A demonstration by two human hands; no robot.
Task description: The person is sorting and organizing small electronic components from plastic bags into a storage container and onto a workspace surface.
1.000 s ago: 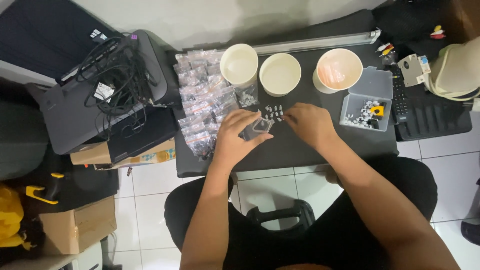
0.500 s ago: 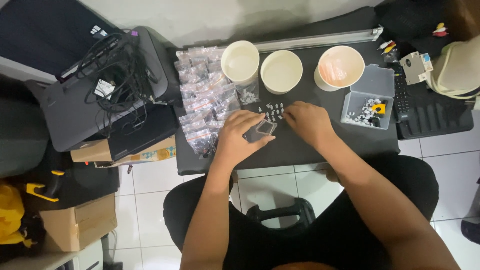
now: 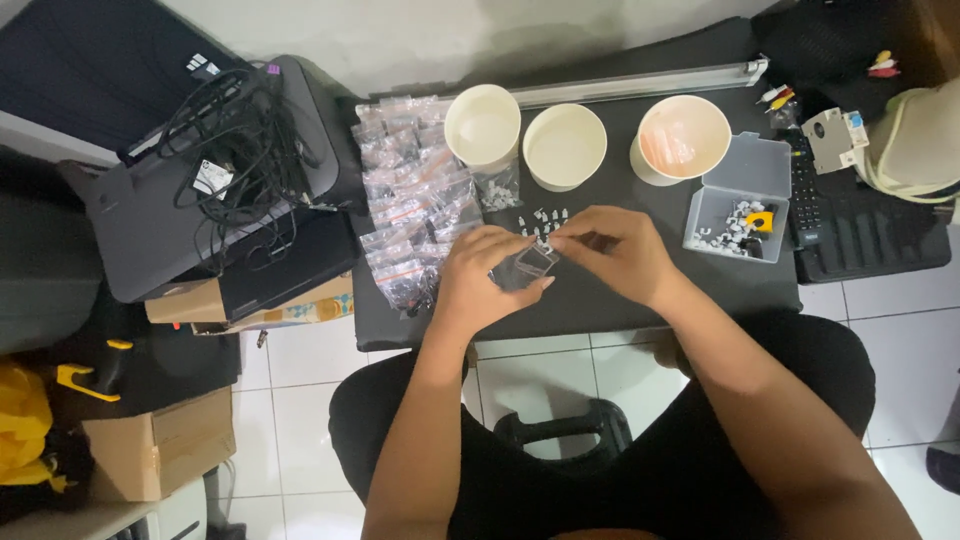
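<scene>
Small clear bag sits pinched between my left hand and right hand, over the dark table; white tiled floor at six o'clock.

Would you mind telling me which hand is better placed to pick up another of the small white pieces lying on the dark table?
Probably the right hand: its fingertips sit just below the loose white pieces. The left hand lies further back, with the small clear bag against its fingers.

three round paper cups, one clear plastic box, one cardboard box, two hands
</scene>
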